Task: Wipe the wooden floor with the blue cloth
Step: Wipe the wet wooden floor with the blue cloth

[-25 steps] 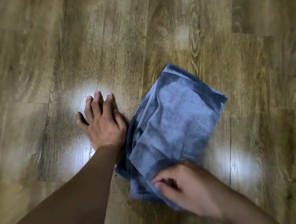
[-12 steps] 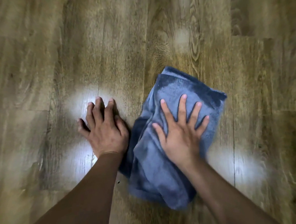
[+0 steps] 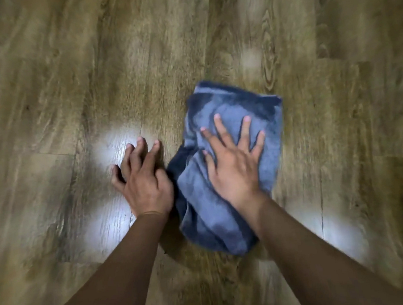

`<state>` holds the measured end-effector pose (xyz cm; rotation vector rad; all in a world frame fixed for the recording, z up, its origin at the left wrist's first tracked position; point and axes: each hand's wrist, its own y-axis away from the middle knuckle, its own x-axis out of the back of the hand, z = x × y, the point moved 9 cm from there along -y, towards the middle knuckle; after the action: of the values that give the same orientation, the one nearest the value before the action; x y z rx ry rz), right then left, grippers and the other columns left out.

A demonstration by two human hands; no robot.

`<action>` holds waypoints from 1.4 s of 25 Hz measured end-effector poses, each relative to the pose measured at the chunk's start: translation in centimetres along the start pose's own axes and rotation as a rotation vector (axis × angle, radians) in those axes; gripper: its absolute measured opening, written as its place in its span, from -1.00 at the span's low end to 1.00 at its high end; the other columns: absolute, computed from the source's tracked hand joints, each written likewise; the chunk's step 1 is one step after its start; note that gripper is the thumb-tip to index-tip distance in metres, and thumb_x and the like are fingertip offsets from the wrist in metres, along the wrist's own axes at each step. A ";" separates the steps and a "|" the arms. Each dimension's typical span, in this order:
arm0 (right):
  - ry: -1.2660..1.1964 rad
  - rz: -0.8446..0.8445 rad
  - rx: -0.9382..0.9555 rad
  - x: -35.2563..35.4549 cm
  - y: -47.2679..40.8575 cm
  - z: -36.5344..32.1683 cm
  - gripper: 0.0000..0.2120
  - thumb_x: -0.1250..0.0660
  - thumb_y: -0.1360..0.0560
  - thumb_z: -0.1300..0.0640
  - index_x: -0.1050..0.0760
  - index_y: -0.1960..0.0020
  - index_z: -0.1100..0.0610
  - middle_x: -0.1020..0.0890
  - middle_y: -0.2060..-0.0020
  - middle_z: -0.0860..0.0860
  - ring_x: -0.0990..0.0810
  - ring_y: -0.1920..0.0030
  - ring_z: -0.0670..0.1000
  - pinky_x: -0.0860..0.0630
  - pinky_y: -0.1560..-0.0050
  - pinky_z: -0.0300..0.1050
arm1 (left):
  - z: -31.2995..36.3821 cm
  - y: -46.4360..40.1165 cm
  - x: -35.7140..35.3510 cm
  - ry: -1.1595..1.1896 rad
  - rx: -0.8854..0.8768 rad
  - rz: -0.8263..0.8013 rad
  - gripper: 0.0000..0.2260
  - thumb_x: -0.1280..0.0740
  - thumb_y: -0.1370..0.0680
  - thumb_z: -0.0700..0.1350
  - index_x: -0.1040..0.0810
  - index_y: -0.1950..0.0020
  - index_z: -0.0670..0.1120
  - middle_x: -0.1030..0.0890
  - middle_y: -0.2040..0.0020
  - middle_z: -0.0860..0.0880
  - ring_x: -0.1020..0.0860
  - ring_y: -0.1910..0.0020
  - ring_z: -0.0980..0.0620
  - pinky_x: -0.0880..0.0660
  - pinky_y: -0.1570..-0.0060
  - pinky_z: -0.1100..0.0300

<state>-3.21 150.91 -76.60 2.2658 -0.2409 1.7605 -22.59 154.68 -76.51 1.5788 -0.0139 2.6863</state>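
Right hand [image 3: 233, 166] spread flat, pressing the blue cloth [image 3: 228, 213] onto the wooden floor [image 3: 88, 64]; left hand [image 3: 144, 182] braced beside it, fingers loosely spread.

The cloth [image 3: 236, 168] lies on the floor [image 3: 64, 67], right of centre. The right hand [image 3: 234, 169] rests flat on top of the cloth, over its middle. The left hand [image 3: 144, 182] rests on the floor just left of the cloth, beside its edge.

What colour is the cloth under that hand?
Blue, a dusty mid-blue with darker patches, on the cloth seen in the head view.
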 end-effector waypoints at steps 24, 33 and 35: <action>0.036 -0.002 -0.470 5.0 -8.3 20.7 -0.48 0.11 -0.65 -0.25 0.08 -0.59 -0.27 0.14 -0.61 -0.16 0.21 -0.58 0.27 0.19 -0.44 0.48 | 8.9 -19.9 -6.8 -0.299 -0.113 -0.078 -0.48 0.01 -0.64 0.21 -0.21 -0.60 0.12 -0.09 -0.66 0.01 0.00 -0.63 -0.03 0.02 -0.44 -0.34; 0.021 0.001 -0.379 5.0 -14.2 18.7 -0.46 0.06 -0.61 -0.23 -0.09 -0.58 -0.23 -0.02 -0.62 -0.07 0.10 -0.54 0.40 0.15 -0.39 0.55 | 8.7 -19.8 -6.6 -0.323 -0.104 -0.014 -0.51 -0.08 -0.62 0.16 -0.29 -0.55 0.10 -0.18 -0.63 0.01 -0.05 -0.62 -0.03 -0.04 -0.41 -0.35; 0.035 -0.011 -0.312 4.8 -19.2 16.0 -0.46 0.11 -0.61 -0.24 -0.02 -0.59 -0.25 0.06 -0.62 -0.10 0.17 -0.54 0.42 0.20 -0.37 0.57 | 9.1 -19.6 -6.6 -0.323 -0.102 -0.013 -0.51 -0.08 -0.61 0.16 -0.30 -0.55 0.10 -0.19 -0.63 0.01 -0.06 -0.62 -0.03 -0.04 -0.42 -0.33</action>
<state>18.25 164.43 -77.66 2.0098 -0.4607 1.6251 -10.96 173.99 -77.92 1.9489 -0.1427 2.3484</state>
